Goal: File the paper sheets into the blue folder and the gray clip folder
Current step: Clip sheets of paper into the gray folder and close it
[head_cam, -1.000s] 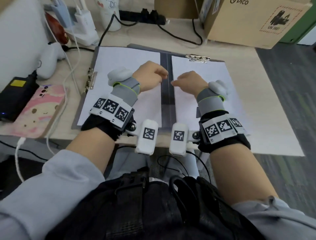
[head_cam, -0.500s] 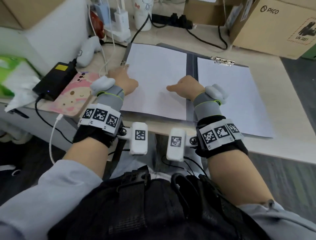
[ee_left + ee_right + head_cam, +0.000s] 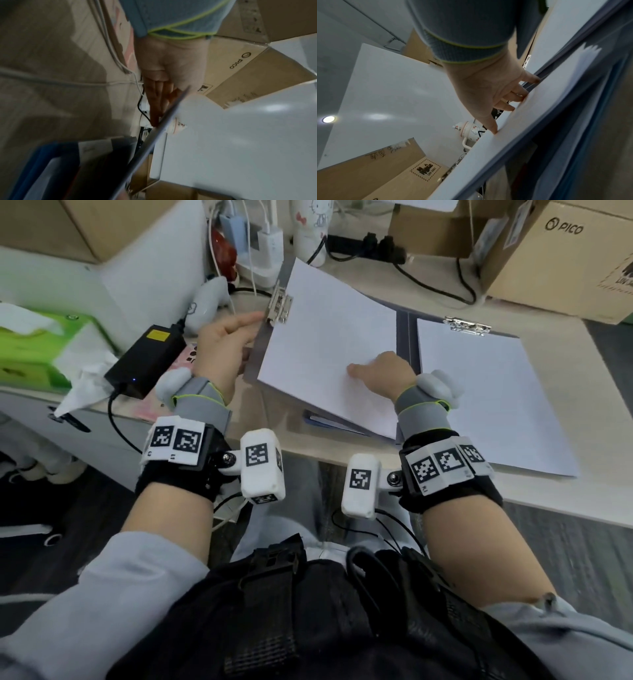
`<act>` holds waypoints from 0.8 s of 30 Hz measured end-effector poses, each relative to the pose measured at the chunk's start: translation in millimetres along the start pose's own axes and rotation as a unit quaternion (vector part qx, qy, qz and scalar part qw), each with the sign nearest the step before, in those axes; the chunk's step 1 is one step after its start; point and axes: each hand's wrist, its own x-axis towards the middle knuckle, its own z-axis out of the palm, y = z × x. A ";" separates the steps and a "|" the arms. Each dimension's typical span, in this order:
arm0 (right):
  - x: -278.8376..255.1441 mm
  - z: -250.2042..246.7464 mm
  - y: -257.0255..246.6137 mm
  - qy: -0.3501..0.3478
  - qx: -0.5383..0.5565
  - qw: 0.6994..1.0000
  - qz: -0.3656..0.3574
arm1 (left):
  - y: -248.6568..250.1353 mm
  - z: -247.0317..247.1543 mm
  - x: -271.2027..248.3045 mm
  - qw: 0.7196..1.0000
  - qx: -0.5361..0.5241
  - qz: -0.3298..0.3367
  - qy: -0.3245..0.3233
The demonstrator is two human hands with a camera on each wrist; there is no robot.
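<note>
The gray clip folder [image 3: 406, 344] lies open on the desk, with a white sheet [image 3: 325, 344] on its left cover and another sheet [image 3: 489, 398] on its right cover under a metal clip [image 3: 467, 325]. My left hand [image 3: 226, 337] holds the left cover's outer edge near its side clip [image 3: 280, 302] and has it tilted up. In the left wrist view the fingers [image 3: 159, 100] lie under the cover. My right hand [image 3: 380, 369] presses spread fingers [image 3: 505, 106] on the left sheet. The blue folder [image 3: 320, 419] shows beneath the raised cover.
A black power adapter [image 3: 147, 354] and a green tissue box [image 3: 30, 350] sit left of the folder. Behind it are a white mug [image 3: 310, 224], a black power strip [image 3: 366, 246], cables and cardboard boxes [image 3: 565, 258]. The desk's front edge runs just below the folder.
My left hand went from the middle of the folder to its left edge and lifted the left cover. My right hand moved from the spine onto the left sheet.
</note>
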 end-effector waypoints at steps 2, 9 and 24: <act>-2.2 -0.7 -0.4 -0.009 0.012 1.000 -0.004 | 3.4 9.4 -4.2 0.998 -0.058 0.027 -0.015; -26.2 -21.7 7.1 -0.029 0.181 0.981 -0.058 | 23.6 55.7 -18.9 0.992 -0.060 0.050 -0.103; -34.3 -69.2 80.9 0.014 0.554 0.822 -0.128 | 23.4 164.0 -54.3 0.921 0.086 0.115 -0.362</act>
